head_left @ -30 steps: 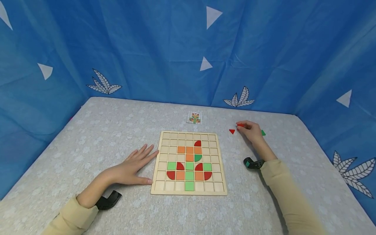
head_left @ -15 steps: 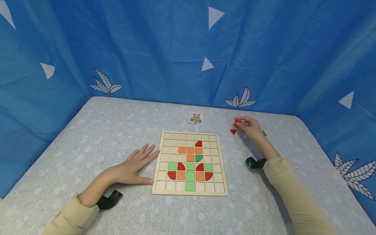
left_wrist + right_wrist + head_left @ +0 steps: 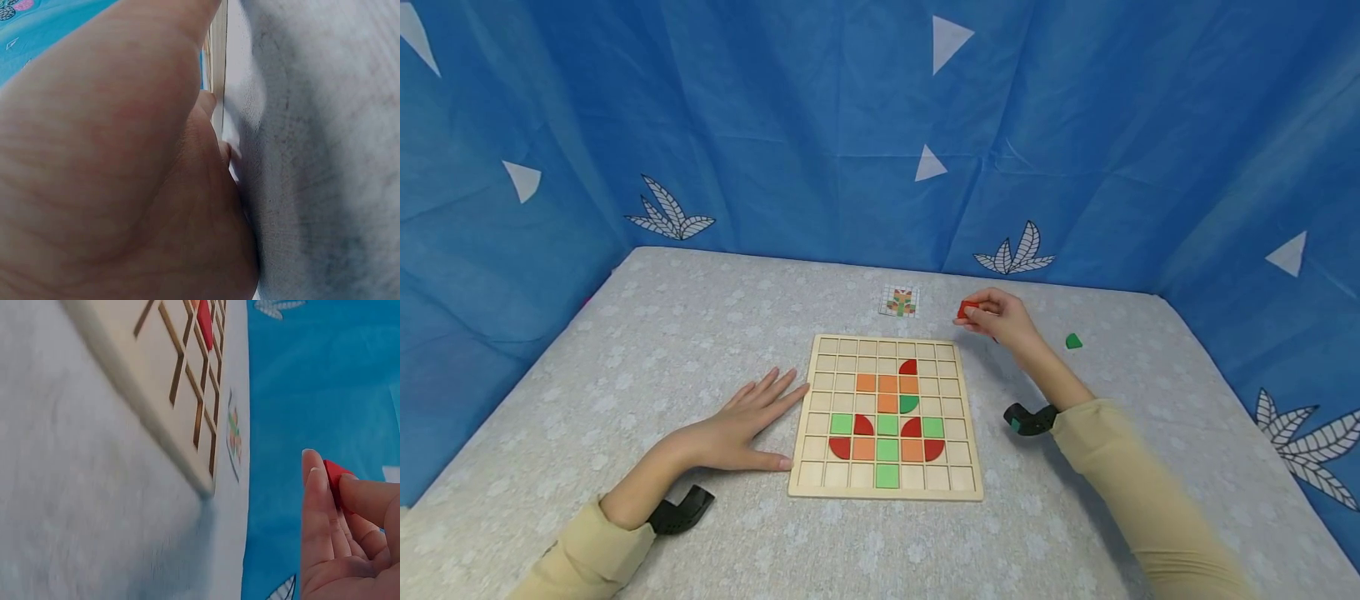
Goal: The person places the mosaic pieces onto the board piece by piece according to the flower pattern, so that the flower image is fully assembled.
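My right hand (image 3: 1000, 317) is raised over the table beyond the board's far right corner. Its thumb and fingers pinch a small red tile (image 3: 335, 477), which looks triangular in the right wrist view, though fingers cover part of it. My left hand (image 3: 737, 429) lies with fingers spread on the cloth, its fingertips touching the left edge of a wooden grid board (image 3: 797, 483). In the board's cells sit orange squares (image 3: 887, 384), light green squares (image 3: 887, 450), red quarter circles (image 3: 908, 367) and one dark green quarter circle (image 3: 909, 404).
Behind the board lies a small pattern card (image 3: 899, 302) with a coloured design. A loose green tile (image 3: 1073, 341) lies to the right of my right hand. A pale patterned cloth (image 3: 722, 308) covers the table, and a blue curtain (image 3: 850, 125) hangs behind it.
My right hand has picked the red tile up off the table and carried it left toward the board. The green tile now shows fully. My left hand has stayed put.
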